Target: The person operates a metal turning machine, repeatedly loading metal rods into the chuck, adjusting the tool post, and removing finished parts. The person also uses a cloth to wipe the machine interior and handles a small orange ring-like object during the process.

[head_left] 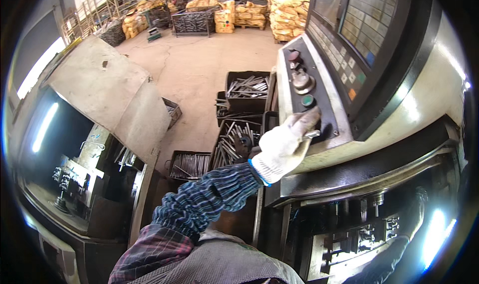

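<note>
My left hand [287, 143], in a white knit glove with a blue-edged cuff, reaches across to the slanted control panel [327, 115] of a machine. Its fingertips are just below a green push button [308, 101]; whether they touch the panel I cannot tell. The fingers are closed round a metal rod [313, 134], whose shiny end pokes out beside them. At the lower right my right hand [415, 216], gloved and dim, is inside the machine's work space, near metal fixtures [366, 237]. Its fingers are too unclear to read.
A red button [294, 57] and a round knob [302, 80] sit higher on the panel. Bins of metal rods [248, 87] stand on the floor beyond my left arm. A second machine [107, 84] is at left. Yellow sacks [287, 14] are piled far back.
</note>
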A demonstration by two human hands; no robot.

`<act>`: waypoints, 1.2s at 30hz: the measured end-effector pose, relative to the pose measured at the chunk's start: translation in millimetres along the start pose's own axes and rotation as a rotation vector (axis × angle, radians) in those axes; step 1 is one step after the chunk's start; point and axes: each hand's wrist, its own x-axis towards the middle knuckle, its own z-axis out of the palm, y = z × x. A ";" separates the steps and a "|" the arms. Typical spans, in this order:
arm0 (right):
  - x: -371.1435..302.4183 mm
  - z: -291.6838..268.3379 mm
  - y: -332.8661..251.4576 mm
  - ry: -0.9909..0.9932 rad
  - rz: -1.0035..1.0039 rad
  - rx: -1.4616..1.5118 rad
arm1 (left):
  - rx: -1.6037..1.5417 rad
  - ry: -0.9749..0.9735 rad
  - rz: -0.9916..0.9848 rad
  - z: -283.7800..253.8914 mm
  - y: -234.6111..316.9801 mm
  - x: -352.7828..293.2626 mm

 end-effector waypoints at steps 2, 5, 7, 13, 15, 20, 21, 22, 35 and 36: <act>-6.2 -4.7 -39.1 -0.100 0.004 0.024 | 0.006 -0.009 -0.004 -5.1 -2.7 0.1; -47.2 -20.7 -91.8 -0.337 -0.070 0.027 | 0.045 -0.034 0.041 1.3 0.5 4.5; -80.2 -24.0 -137.0 -0.553 -0.195 0.037 | 0.127 -0.126 0.017 -1.8 3.0 9.9; -122.6 -38.7 -233.8 -0.580 -0.096 0.928 | -0.222 -0.203 -0.025 -33.2 -22.1 14.2; -122.4 -48.2 -226.0 -0.370 0.166 1.198 | -0.677 -0.261 -0.265 -45.1 -41.4 -5.8; -159.3 -75.8 -246.5 0.174 0.117 1.106 | -1.218 -0.275 -0.680 -157.5 -52.0 -41.8; -178.4 -82.9 -303.8 0.202 -0.009 1.051 | -1.253 -0.226 -0.701 -175.1 -59.6 -52.3; -195.4 -87.1 -340.4 0.184 -0.140 0.909 | -1.409 -0.194 -0.736 -188.3 -61.4 -60.3; -479.8 56.8 -746.5 -1.840 -0.635 1.140 | -1.268 0.387 -0.678 -390.2 -103.8 -177.0; -491.8 54.9 -764.2 -1.908 -0.614 1.055 | -1.228 0.415 -0.693 -404.6 -112.8 -191.1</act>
